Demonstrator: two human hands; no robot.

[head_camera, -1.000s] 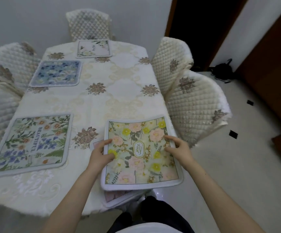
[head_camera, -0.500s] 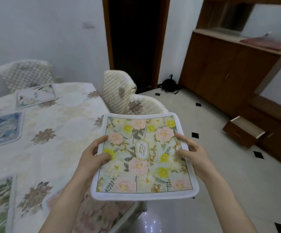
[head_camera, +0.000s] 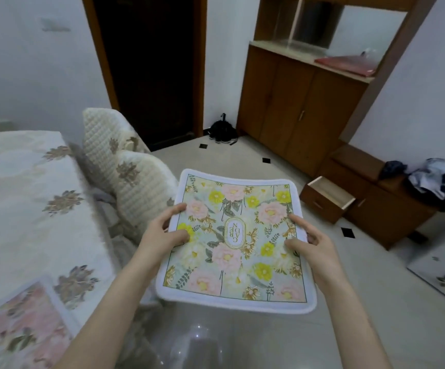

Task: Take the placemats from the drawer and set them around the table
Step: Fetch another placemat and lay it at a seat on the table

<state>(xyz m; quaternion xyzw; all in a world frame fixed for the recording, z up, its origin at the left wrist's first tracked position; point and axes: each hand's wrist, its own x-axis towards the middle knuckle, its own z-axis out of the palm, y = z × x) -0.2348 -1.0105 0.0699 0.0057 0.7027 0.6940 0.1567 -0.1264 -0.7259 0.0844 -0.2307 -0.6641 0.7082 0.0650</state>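
Held the floral placemat (head_camera: 236, 243) flat in a two-sided grip, left hand (head_camera: 162, 237) and right hand (head_camera: 313, 245) pinching opposite edges, tabletop (head_camera: 24, 198) lying off the left grip.

home dining room: clothed table (head_camera: 29, 209), quilted chairs (head_camera: 136, 193), wooden cabinet (head_camera: 296, 102), tiled floor (head_camera: 375, 302).

Pink placemat (head_camera: 21, 334) on clothed table (head_camera: 29, 222)

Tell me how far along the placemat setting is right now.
Partly done: a pink floral placemat already lies on the cream-clothed table. Both hands, left and right, grip a yellow-and-pink floral placemat over the floor; it still needs placing. The wooden drawer stands open.
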